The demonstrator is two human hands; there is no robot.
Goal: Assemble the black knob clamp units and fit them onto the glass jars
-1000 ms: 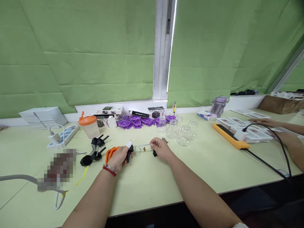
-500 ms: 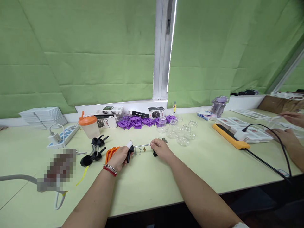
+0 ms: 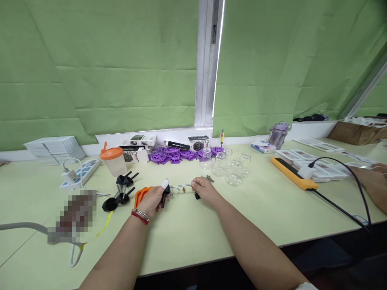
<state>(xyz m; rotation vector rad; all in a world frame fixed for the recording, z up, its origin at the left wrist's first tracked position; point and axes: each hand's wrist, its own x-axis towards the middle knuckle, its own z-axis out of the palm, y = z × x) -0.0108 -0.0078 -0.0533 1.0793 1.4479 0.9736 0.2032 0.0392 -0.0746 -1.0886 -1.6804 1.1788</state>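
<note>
My left hand [image 3: 155,197], with a white wrap on its thumb, is closed around a black plastic part [image 3: 165,196] with a peg sticking down. A thin metal rod [image 3: 181,185] runs level from that part to my right hand [image 3: 204,189], whose fingers pinch its other end. Under my right hand a small black piece [image 3: 197,195] shows; whether it is held or lies on the table I cannot tell. Small screws [image 3: 178,191] and a brass-coloured piece [image 3: 184,189] lie between my hands. Springs [image 3: 210,178] lie just beyond the right one. Orange plastic pieces [image 3: 140,196] are beside my left hand.
Purple wheel-shaped parts [image 3: 172,154] and clear cups [image 3: 232,179] stand at the back. Left are black pegged parts [image 3: 122,193], an orange-lidded cup [image 3: 113,161] and a power strip [image 3: 90,167]. An orange power strip [image 3: 293,174] and a co-worker's hands [image 3: 370,181] are right.
My hands and the rod are almost where they were. At the right, the co-worker's hands have moved lower, and the clear film they held up is no longer raised.
</note>
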